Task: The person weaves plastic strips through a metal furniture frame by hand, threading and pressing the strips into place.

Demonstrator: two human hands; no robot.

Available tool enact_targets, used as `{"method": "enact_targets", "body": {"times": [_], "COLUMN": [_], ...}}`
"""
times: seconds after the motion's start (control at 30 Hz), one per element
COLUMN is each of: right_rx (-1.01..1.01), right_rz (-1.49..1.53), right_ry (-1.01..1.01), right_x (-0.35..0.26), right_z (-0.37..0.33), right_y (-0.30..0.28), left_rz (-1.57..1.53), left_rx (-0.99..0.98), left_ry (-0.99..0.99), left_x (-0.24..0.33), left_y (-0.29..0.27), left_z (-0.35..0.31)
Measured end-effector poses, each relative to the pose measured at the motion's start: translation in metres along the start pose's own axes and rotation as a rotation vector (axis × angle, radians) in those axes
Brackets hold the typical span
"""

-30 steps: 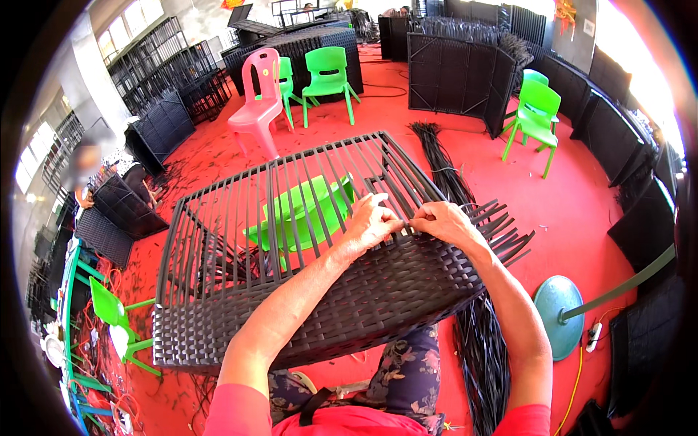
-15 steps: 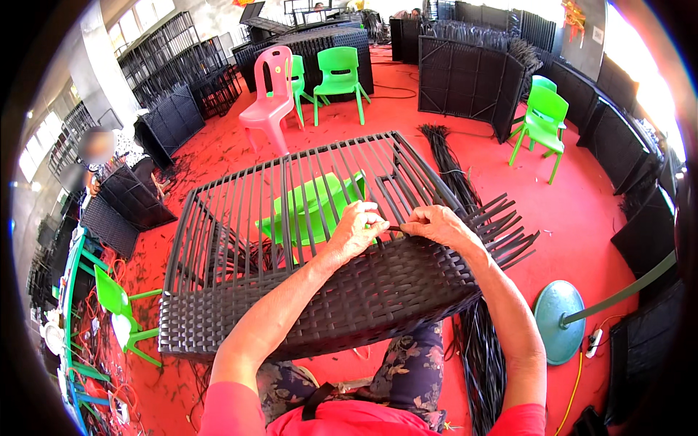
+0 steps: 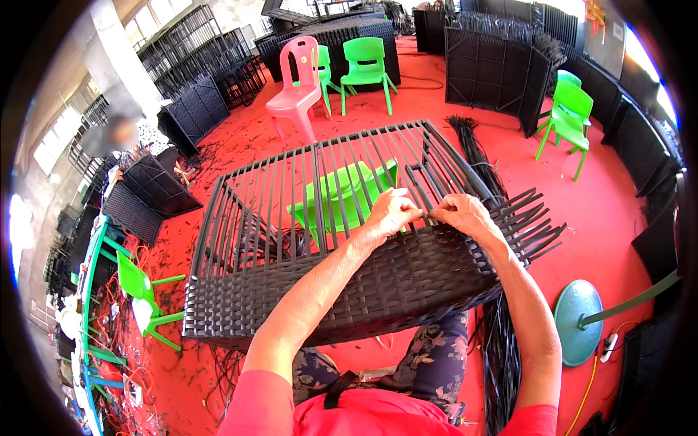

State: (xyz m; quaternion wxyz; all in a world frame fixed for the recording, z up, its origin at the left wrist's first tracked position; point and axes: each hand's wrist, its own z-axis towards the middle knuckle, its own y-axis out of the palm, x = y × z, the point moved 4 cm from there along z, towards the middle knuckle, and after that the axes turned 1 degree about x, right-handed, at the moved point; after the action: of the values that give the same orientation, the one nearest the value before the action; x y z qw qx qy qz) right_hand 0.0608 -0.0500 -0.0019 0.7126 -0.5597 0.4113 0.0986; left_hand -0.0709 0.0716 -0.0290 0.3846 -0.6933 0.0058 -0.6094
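Note:
Across my lap leans a black frame (image 3: 327,143) with slender parallel bars, its near part covered by a woven panel (image 3: 363,287) of flat black strips. My left hand (image 3: 395,214) is closed in a pinch at the upper edge of the weave. Right beside it, my right hand (image 3: 466,216) pinches too, fingertips a short gap from the left ones. A short piece of black weaving strip (image 3: 427,220) shows between them; the fingers hide most of it. Loose strip ends (image 3: 534,227) fan out past the frame's right side.
A green chair (image 3: 338,196) shows through the bars. A bundle of black strips (image 3: 502,370) trails on the red floor to my right, near a round teal base (image 3: 579,323). Pink chair (image 3: 297,94) and woven panels (image 3: 483,69) stand farther back. Another person sits at far left.
The whole scene has shifted right and slightly up in the view. My hands have come a little closer together, still at the weave's upper edge.

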Motion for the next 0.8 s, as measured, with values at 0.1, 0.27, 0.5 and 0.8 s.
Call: {"method": "enact_targets", "body": {"times": [0.1,0.27,0.5,0.8], "right_rx": [0.107,0.049,-0.171,0.013], "right_rz": [-0.042,0.144,0.269,0.139], "right_ry": [-0.083,-0.350,-0.130,-0.072], "right_x": [-0.011,-0.039,-0.032,-0.029], "right_z": [-0.006,-0.009,-0.005,-0.005], "right_y": [-0.003,0.016,0.029,0.041], "left_rz": [0.074,-0.026,-0.052,0.447], "left_rx": [0.165,0.238,0.124,0.029], "left_ry": [0.157,0.179,0.057,-0.042], "left_x": [0.008,0.005,-0.014,-0.023], "left_y": [-0.016,-0.043,-0.046,-0.023], "left_z": [-0.006,-0.045,-0.053,-0.038]}}
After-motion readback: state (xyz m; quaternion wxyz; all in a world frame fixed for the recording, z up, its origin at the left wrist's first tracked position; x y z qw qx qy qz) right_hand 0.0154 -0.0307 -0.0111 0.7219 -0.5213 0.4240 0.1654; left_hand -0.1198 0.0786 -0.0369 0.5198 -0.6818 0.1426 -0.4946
